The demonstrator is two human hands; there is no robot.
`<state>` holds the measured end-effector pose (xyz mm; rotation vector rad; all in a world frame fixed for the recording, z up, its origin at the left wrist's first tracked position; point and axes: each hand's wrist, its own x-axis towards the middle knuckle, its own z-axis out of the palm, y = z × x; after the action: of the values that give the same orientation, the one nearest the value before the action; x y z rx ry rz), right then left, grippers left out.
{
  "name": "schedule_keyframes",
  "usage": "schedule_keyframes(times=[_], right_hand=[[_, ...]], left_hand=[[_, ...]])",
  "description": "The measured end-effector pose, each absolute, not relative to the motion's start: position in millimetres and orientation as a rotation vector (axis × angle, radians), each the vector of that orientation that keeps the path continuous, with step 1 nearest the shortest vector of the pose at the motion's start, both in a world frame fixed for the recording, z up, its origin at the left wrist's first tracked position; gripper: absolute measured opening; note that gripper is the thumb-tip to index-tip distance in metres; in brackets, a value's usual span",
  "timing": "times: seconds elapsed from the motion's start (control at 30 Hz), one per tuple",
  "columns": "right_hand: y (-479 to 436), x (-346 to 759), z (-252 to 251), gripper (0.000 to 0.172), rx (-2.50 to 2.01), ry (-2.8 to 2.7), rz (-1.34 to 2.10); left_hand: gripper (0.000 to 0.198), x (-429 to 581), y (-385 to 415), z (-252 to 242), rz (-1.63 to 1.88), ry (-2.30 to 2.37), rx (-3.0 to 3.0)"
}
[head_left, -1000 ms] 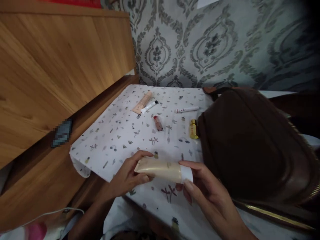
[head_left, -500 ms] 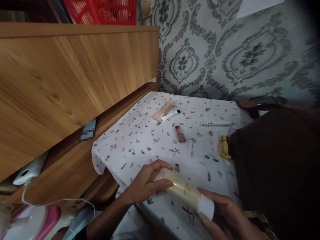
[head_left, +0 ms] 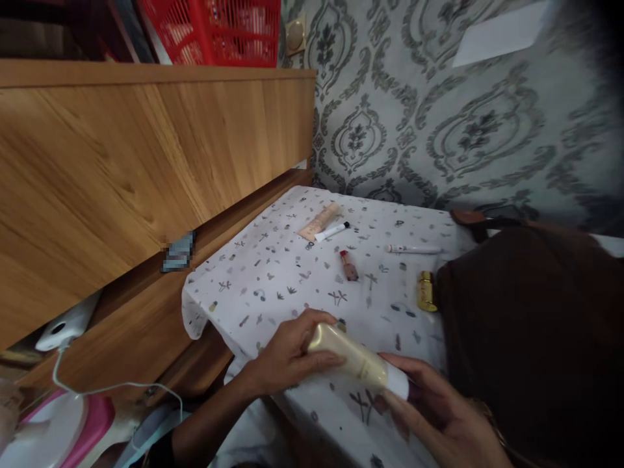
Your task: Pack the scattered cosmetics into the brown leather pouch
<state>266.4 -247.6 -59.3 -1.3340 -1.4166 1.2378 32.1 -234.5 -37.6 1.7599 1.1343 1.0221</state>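
A pale gold squeeze tube (head_left: 353, 354) with a white cap (head_left: 397, 381) is held tilted above the patterned cloth. My left hand (head_left: 295, 354) grips its wide end, thumb across the front. At the cap end, my right hand (head_left: 429, 403) has its fingers and thumb around the cap. Farther back on the cloth lie a peach tube (head_left: 319, 221), a slim white tube with a black cap (head_left: 332, 232), a small red-topped lip colour tube (head_left: 348, 266), a white pen-like stick (head_left: 414, 249) and a small gold bottle (head_left: 426, 292).
A white printed cloth (head_left: 273, 260) covers the table. A dark brown bag (head_left: 517, 331) stands along the right side. Wooden furniture (head_left: 160, 156) borders the left, with a red basket (head_left: 234, 32) on top. A white cable (head_left: 121, 390) hangs at lower left.
The view has shifted slightly, so the scene sits a little lower. Both hands still hold the gold tube, which has turned slightly; the cap remains on it.
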Motion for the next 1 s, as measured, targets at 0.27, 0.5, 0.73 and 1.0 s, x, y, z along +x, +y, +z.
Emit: schedule_keyframes(times=[0.27,0.5,0.73,1.0], right_hand=[[-244,266,-51,0.034,-1.061,-1.532,1.294],[-253,269,-49,0.031,-0.947,-1.579,1.3],[-249,272,-55,0.022,-0.991,-1.587,0.981],[-251,277,-50,0.038,-0.986,-1.647,0.787]], left_hand=[[0.067,56,-245,-29,1.335,1.193,1.553],[0.034,82,-240,-27,1.289,1.111,1.618],[0.045,100,-237,-41,0.843,1.038,1.827],[0.047,92,-218,-52,0.885,0.964,1.933]])
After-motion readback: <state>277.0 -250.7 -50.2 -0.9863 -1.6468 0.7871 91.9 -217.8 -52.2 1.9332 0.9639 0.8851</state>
